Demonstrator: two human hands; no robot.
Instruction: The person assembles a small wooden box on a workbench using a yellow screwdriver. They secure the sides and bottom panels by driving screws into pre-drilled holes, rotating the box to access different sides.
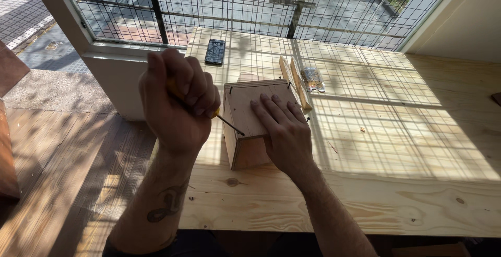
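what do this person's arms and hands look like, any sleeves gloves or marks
Both hands are bare, with no gloves, rings or watch in view. The left forearm is uncovered and bears a dark curling tattoo. The right forearm is uncovered too, unmarked. No sleeves are visible.

Dark phone (215, 51) screen-up near window, small clear packet (313, 79), perhaps screws, beside wood strips (295, 81)

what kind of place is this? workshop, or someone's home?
Likely a home or hobby bench by a window, not a full workshop. A plain pine tabletop sits against a wire-mesh window over a paved yard; on it lie a small plywood box, loose wood strips and a phone.
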